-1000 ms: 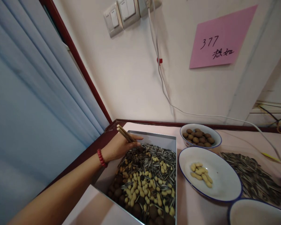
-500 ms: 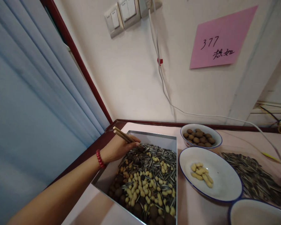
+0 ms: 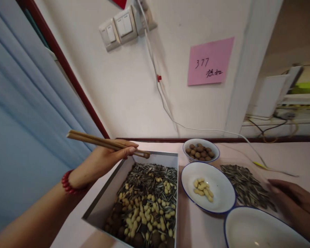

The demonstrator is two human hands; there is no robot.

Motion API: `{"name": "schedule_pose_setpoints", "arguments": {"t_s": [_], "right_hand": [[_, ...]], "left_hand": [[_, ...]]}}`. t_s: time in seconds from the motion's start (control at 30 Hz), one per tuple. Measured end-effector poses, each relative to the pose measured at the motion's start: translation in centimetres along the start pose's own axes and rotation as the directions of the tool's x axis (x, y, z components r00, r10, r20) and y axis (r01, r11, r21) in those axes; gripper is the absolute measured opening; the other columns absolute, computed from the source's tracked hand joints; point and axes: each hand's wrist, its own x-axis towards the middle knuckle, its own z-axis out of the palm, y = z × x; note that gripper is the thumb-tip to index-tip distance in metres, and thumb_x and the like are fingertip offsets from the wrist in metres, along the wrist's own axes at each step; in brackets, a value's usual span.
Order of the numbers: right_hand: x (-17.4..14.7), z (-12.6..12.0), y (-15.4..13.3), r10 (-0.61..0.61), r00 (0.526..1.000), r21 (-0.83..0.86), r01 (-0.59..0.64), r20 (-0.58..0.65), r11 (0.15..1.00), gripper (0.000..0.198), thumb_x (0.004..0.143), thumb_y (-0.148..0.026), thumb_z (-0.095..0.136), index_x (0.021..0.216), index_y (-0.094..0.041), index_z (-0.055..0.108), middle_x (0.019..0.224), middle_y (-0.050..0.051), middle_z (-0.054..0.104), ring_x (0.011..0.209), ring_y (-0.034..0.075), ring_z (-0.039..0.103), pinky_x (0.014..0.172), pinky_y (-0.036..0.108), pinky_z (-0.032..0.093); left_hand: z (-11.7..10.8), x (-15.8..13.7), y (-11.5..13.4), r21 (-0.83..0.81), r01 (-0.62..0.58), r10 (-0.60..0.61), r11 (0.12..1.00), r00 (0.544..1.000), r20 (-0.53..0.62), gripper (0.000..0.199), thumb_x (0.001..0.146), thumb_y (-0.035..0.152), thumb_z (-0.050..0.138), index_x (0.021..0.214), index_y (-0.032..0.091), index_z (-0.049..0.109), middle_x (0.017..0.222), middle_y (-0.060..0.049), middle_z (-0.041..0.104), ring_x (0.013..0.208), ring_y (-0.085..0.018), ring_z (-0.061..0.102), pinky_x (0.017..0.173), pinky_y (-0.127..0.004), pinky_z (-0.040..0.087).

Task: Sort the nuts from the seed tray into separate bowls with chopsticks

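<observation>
In the head view, my left hand [image 3: 111,156] is closed around a pair of wooden chopsticks [image 3: 93,138]. Their tips grip one small round brown nut [image 3: 146,155] over the far rim of a grey-white box [image 3: 98,203]. Striped sunflower seeds [image 3: 155,175], peanuts [image 3: 142,215] and dark round nuts [image 3: 138,239] lie mixed in the box. My right hand [image 3: 297,203], blurred and partly cut off at the right edge, is beside a pile of sunflower seeds [image 3: 244,184]; its grip is unclear.
A white bowl of round brown nuts [image 3: 187,146] stands at the back. Nearer are a blue-rimmed bowl [image 3: 222,193] with several peanuts and another white bowl [image 3: 260,229]. A white cable [image 3: 209,130] trails along the wall onto the table; a blue curtain [image 3: 28,137] hangs at left.
My left hand has risen out of the box and moved left, lifting the round brown nut in the chopsticks. More of my right hand has come into view. The camera has turned rightward.
</observation>
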Motion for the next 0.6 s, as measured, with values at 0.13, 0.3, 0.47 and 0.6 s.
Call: {"name": "schedule_pose_setpoints", "arguments": {"t_s": [0.13,0.3,0.47,0.6], "right_hand": [[-0.3,-1.1,-2.4,0.060,0.995,0.119,-0.070,0.084,0.990,0.039,0.077,-0.069,0.050,0.095,-0.039,0.066,0.107,0.005,0.072,0.102,0.033,0.067,0.089,0.049,0.052],[-0.5,-1.4,-3.6,0.065,0.992,0.141,-0.080,0.105,0.987,0.044,0.077,-0.068,0.049,0.097,-0.034,0.067,0.109,0.006,0.072,0.104,0.032,0.066,0.091,0.048,0.052],[-0.4,-1.2,-3.5,0.041,0.995,0.159,-0.056,0.096,0.986,0.047,0.077,-0.066,0.049,0.101,-0.029,0.068,0.108,0.006,0.072,0.101,0.031,0.068,0.089,0.047,0.054],[-0.5,-1.3,-3.8,0.042,0.994,0.165,-0.057,0.096,0.985,0.047,0.078,-0.065,0.049,0.102,-0.030,0.068,0.110,0.005,0.072,0.102,0.030,0.067,0.090,0.046,0.053]], "left_hand": [[1.3,3.8,4.1,-0.059,-0.090,0.091,0.994,0.996,0.019,0.034,0.087,0.047,0.066,0.103,0.018,0.076,0.092,-0.006,0.078,0.079,-0.021,0.070,0.069,-0.030,0.059],[7.7,9.6,7.0,-0.225,-0.182,0.213,0.957,0.969,0.126,0.022,0.086,0.031,0.068,0.097,0.014,0.077,0.092,-0.009,0.078,0.086,-0.023,0.073,0.081,-0.035,0.060],[12.5,12.4,7.4,-0.164,-0.199,0.231,0.966,0.950,0.209,0.015,0.087,0.026,0.067,0.086,0.018,0.079,0.088,-0.007,0.079,0.089,-0.023,0.074,0.084,-0.034,0.060],[11.6,11.4,7.1,-0.240,-0.200,0.252,0.950,0.945,0.209,0.018,0.089,0.028,0.066,0.095,0.016,0.078,0.094,-0.008,0.079,0.091,-0.023,0.074,0.084,-0.033,0.060]]}}
